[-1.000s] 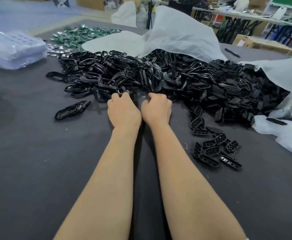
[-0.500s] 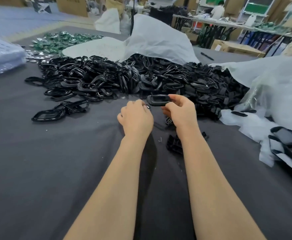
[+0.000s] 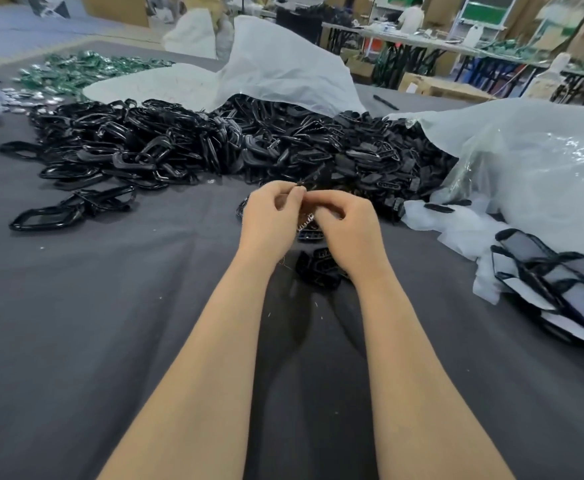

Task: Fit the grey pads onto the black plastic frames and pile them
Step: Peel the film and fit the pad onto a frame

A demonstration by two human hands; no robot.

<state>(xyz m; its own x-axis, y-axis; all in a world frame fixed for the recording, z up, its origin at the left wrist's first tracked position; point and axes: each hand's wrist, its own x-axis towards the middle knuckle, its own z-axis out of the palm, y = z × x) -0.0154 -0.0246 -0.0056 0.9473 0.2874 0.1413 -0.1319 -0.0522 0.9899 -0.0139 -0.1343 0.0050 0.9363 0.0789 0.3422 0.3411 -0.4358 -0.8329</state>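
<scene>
A large heap of black plastic frames [image 3: 166, 147] spreads across the far side of the grey table. My left hand [image 3: 269, 220] and my right hand [image 3: 347, 230] meet just in front of the heap, fingers curled. Between them they hold a black frame [image 3: 313, 176], seen edge-on and mostly hidden by the fingers. A small pile of ribbed black parts [image 3: 320, 265] lies under and behind my right wrist. Grey pads with black rims [image 3: 553, 282] lie stacked at the right edge.
White plastic bags [image 3: 283, 71] and a clear bag [image 3: 539, 168] border the heap at the back and right. Two loose frames [image 3: 72, 209] lie to the left. Green parts [image 3: 86, 67] sit far back left, a black pen [image 3: 385, 102] behind the heap.
Both hands left the heap with a frame and drew together. The frame, held flat before, now stands edge-on between the fingers. The view has shifted right, showing the grey pads.
</scene>
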